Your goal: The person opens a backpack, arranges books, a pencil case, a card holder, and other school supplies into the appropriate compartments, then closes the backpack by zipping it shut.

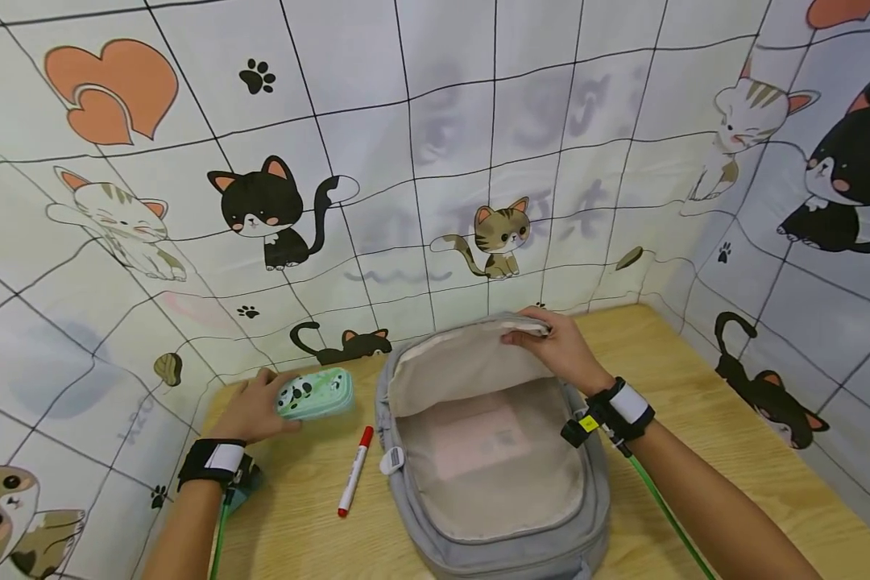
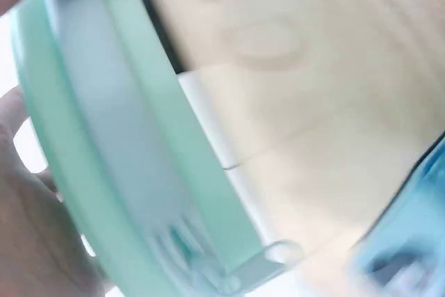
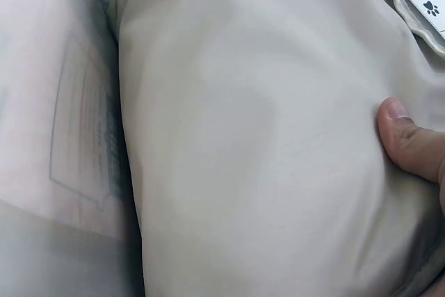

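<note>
My left hand (image 1: 257, 407) grips a mint-green pencil case (image 1: 316, 393) with panda pictures, at the left of the table. In the left wrist view the zip side and zip pull of the pencil case (image 2: 104, 109) show close up, blurred. Right of it lies a grey backpack (image 1: 395, 499), its front flap lifted. My right hand (image 1: 554, 346) pinches the flap's (image 1: 471, 362) upper edge, thumb on the beige lining (image 3: 264, 137). Inside the backpack a pinkish flat item (image 1: 478, 435) shows, seemingly behind thin cloth.
A white marker (image 1: 354, 475) with red ends lies on the wooden table (image 1: 297, 515) between the pencil case and the backpack. A teal thing (image 1: 246, 487), partly hidden, is by my left wrist. A cat-print cloth (image 1: 377, 145) hangs behind the table.
</note>
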Demonstrator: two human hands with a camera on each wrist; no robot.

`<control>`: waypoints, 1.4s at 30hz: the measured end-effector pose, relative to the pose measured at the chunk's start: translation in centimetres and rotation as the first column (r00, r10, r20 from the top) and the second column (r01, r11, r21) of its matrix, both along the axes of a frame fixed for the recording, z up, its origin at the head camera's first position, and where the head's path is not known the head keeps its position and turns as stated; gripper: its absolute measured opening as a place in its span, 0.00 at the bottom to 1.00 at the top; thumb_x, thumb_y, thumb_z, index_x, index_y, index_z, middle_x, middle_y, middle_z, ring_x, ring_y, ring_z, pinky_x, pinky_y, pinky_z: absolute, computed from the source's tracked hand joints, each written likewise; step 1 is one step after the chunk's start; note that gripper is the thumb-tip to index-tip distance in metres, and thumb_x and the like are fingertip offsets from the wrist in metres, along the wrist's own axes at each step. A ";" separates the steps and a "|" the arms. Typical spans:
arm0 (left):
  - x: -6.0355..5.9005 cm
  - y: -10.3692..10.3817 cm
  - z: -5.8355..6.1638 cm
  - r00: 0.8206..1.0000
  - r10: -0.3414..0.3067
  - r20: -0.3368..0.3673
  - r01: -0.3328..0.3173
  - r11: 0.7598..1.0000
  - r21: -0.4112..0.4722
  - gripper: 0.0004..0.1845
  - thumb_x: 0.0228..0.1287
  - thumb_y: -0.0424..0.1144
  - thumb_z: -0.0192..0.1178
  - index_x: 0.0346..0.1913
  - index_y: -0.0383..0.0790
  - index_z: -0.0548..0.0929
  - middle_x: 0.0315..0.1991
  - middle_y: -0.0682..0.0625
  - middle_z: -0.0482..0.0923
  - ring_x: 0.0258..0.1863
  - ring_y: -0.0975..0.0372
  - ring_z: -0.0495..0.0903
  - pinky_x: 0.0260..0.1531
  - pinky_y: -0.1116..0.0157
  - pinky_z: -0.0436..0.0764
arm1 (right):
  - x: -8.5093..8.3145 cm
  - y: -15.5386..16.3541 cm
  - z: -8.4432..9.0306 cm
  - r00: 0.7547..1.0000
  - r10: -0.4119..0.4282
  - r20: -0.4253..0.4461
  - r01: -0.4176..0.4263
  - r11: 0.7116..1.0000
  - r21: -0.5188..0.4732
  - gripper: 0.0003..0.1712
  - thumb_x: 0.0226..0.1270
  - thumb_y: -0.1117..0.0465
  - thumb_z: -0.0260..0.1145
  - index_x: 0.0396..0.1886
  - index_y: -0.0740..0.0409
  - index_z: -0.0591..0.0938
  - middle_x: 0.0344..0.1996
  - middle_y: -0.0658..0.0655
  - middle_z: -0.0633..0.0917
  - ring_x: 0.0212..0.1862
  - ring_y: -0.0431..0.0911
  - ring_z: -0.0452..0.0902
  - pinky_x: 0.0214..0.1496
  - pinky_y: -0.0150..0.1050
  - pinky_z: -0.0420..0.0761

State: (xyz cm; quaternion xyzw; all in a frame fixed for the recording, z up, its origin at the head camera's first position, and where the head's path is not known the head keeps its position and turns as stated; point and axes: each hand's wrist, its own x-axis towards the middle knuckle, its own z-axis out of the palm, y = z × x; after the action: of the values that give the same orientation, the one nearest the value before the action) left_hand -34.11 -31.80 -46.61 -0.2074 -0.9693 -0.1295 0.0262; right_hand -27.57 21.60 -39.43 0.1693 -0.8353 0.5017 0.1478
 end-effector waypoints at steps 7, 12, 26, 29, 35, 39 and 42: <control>6.3 3.8 8.1 0.960 -0.076 -0.271 0.095 0.994 0.055 0.49 0.52 0.58 0.77 0.76 0.42 0.73 0.52 0.43 0.83 0.38 0.57 0.78 0.33 0.63 0.75 | -0.6 0.1 0.2 0.999 0.000 -0.038 0.000 1.000 -0.007 0.08 0.70 0.63 0.75 0.47 0.53 0.90 0.44 0.56 0.92 0.44 0.37 0.83 0.44 0.33 0.78; 12.3 10.4 11.3 0.848 -0.322 -0.421 0.344 0.939 -0.027 0.53 0.55 0.64 0.72 0.83 0.53 0.65 0.56 0.45 0.84 0.42 0.59 0.81 0.38 0.59 0.82 | -0.9 0.0 0.4 1.000 0.016 -0.025 -0.016 1.000 -0.021 0.09 0.70 0.63 0.75 0.48 0.54 0.90 0.45 0.56 0.92 0.45 0.35 0.84 0.45 0.32 0.78; 11.2 27.5 2.7 0.859 -0.502 -0.103 0.463 0.846 -0.262 0.48 0.69 0.72 0.61 0.86 0.67 0.54 0.64 0.48 0.79 0.55 0.56 0.85 0.53 0.55 0.84 | -0.5 -0.4 2.0 1.000 0.021 -0.001 -0.021 1.000 0.007 0.11 0.73 0.60 0.74 0.52 0.55 0.89 0.50 0.58 0.91 0.48 0.33 0.85 0.48 0.33 0.82; 9.3 28.1 2.0 0.912 -0.408 -0.045 0.387 0.892 -0.235 0.46 0.69 0.70 0.61 0.85 0.66 0.58 0.68 0.46 0.78 0.58 0.53 0.85 0.55 0.54 0.85 | -0.3 -0.3 2.0 1.000 0.006 0.007 -0.006 1.000 0.004 0.12 0.72 0.60 0.75 0.52 0.55 0.89 0.50 0.58 0.91 0.48 0.33 0.85 0.49 0.32 0.82; 7.2 29.1 0.7 0.967 -0.255 0.001 0.251 0.951 -0.179 0.39 0.72 0.67 0.57 0.82 0.60 0.67 0.66 0.44 0.83 0.59 0.53 0.86 0.56 0.55 0.86 | 0.0 -0.4 2.1 1.000 -0.004 0.001 0.004 1.000 -0.005 0.11 0.71 0.60 0.75 0.51 0.54 0.90 0.50 0.55 0.92 0.47 0.32 0.86 0.50 0.31 0.82; 6.7 29.9 -0.3 0.986 -0.148 -0.078 0.134 0.979 -0.155 0.37 0.74 0.66 0.57 0.79 0.55 0.73 0.63 0.44 0.86 0.55 0.51 0.88 0.52 0.54 0.87 | 0.2 -0.8 2.3 1.000 0.009 -0.024 -0.010 1.000 -0.010 0.11 0.70 0.62 0.76 0.50 0.55 0.90 0.48 0.57 0.92 0.46 0.33 0.86 0.49 0.29 0.82; 7.0 30.2 -0.6 0.987 -0.100 -0.126 0.081 0.987 -0.142 0.36 0.74 0.65 0.58 0.78 0.53 0.74 0.64 0.43 0.85 0.56 0.48 0.88 0.53 0.51 0.87 | 0.3 -1.0 2.3 0.999 0.018 -0.033 -0.018 1.000 -0.014 0.11 0.70 0.63 0.76 0.50 0.56 0.90 0.48 0.59 0.91 0.46 0.32 0.86 0.48 0.29 0.82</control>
State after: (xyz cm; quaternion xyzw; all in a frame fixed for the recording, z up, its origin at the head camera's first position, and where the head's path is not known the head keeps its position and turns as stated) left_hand -27.11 -1.60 -47.16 -0.2607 -0.9615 -0.0500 0.0706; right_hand -27.25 20.60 -37.08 0.1842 -0.8276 0.5060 0.1583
